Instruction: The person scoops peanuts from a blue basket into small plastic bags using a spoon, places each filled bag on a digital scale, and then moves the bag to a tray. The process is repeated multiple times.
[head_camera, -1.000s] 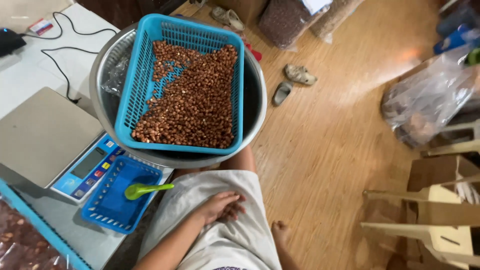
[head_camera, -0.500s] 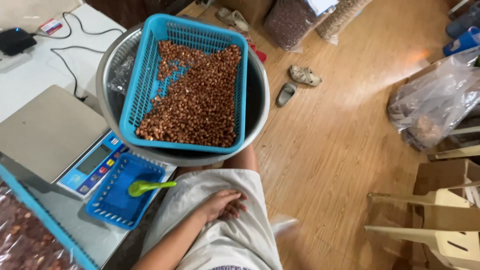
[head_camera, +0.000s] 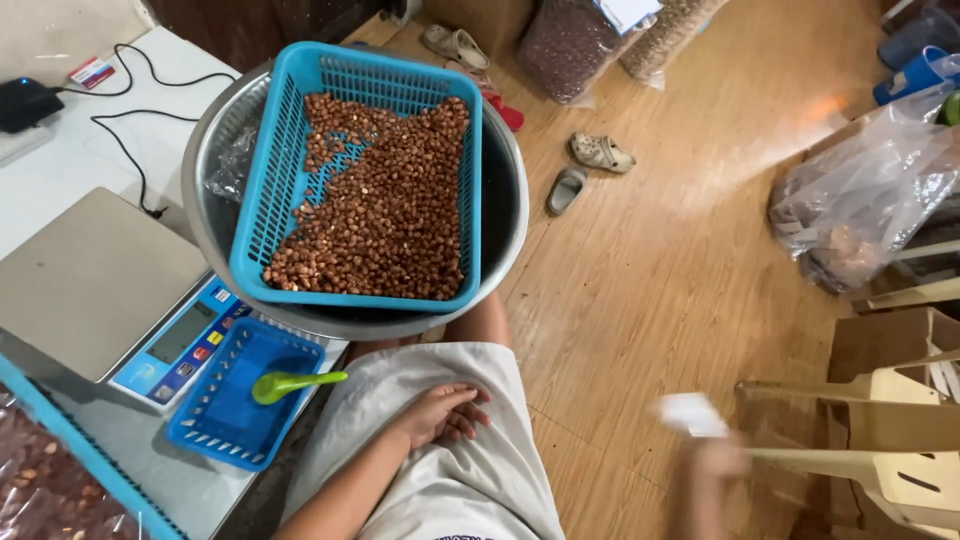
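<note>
Resting flat on the lap, the left hand (head_camera: 440, 415) lies loosely open and holds nothing, just below the metal basin (head_camera: 505, 215). The right hand (head_camera: 715, 465), well to the right of the basin over the wooden floor (head_camera: 650, 260), is blurred; it pinches a small white paper (head_camera: 690, 413). Judged light, limp and easily creased, the paper is best taken by an edge. Inside the basin sits a blue basket (head_camera: 265, 200) of peanuts (head_camera: 390, 215). Left of the basin stands a scale (head_camera: 85, 280); below it, a small blue tray (head_camera: 235, 415) with a green scoop (head_camera: 290, 383).
</note>
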